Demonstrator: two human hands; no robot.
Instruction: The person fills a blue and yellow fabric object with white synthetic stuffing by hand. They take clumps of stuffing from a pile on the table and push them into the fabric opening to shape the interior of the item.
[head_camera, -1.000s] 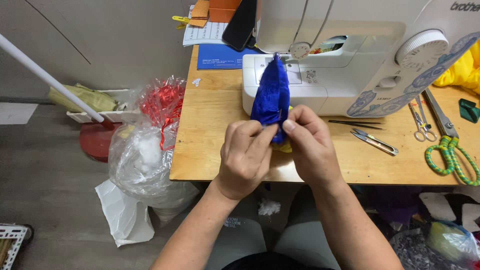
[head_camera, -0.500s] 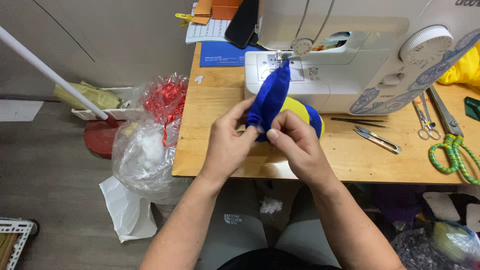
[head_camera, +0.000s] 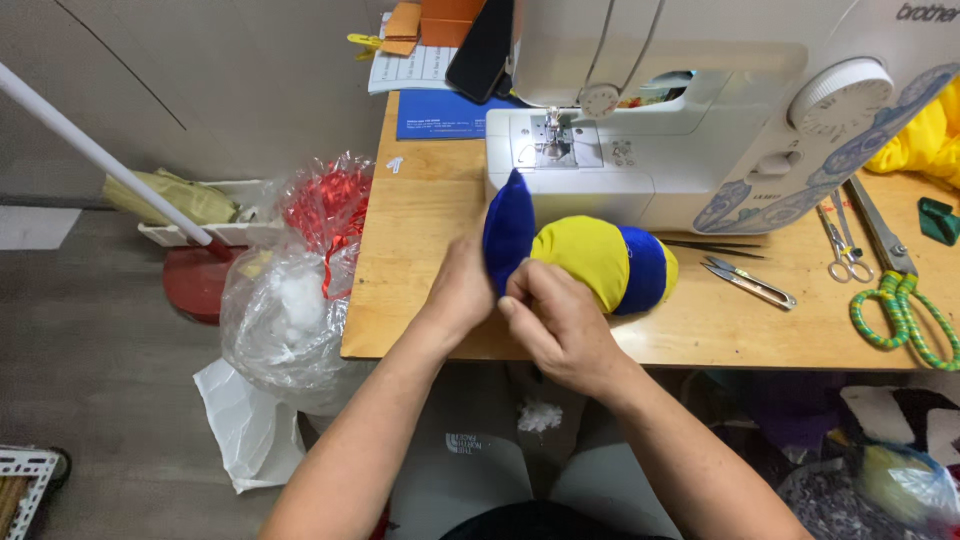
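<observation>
Gripping a stuffed blue-and-yellow fabric piece (head_camera: 590, 262), both hands work at its left end, at the front part of the light wooden tabletop (head_camera: 430, 230). Left hand (head_camera: 462, 290) is closed around the blue flap that stands up at that end, fingers hidden behind the cloth. Right hand (head_camera: 560, 320) is curled tight, fingertips pinched on the fabric just below the yellow panel; the two hands are touching each other. The piece lies on its side, its yellow middle and blue right end resting on the wood, just in front of the white sewing machine (head_camera: 700, 110).

Right of the piece: slim metal tweezers (head_camera: 715, 245) by the machine base, small silver thread snips (head_camera: 750, 283) near them, small silver scissors (head_camera: 838, 240) further right, then large scissors with green cord-wrapped handles (head_camera: 900, 300). Yellow cloth (head_camera: 925, 135) bunched at the far right edge.

Behind the machine: black phone (head_camera: 485, 50) leaning upright, blue folder (head_camera: 440, 115) flat on the table.

Left of the table, on the floor: clear plastic bag of white stuffing (head_camera: 285, 320), crinkled bag with red material (head_camera: 325, 200) above it, white plastic sheet (head_camera: 240, 430) below. White pole (head_camera: 100, 155) runs diagonally across that side.
</observation>
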